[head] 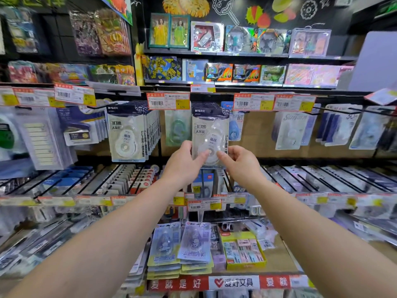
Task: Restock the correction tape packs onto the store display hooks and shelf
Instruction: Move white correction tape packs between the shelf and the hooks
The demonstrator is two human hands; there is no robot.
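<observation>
A stack of white correction tape packs (209, 127) with dark headers hangs at the middle of the display, under an orange price tag (168, 101). My left hand (184, 162) grips the stack's lower left edge, thumb on the front blister. My right hand (240, 163) pinches its lower right edge. A fuller row of the same packs (129, 134) hangs on the hook to the left. The hook behind the held stack is hidden by the packs.
A green tape pack (177, 127) and a blue one (235, 127) hang behind the held stack. More blister packs (289, 130) hang to the right. Sloped racks of stationery (133, 179) run below, and a lower shelf holds stacked blue packs (194, 244) and a yellow box (243, 250).
</observation>
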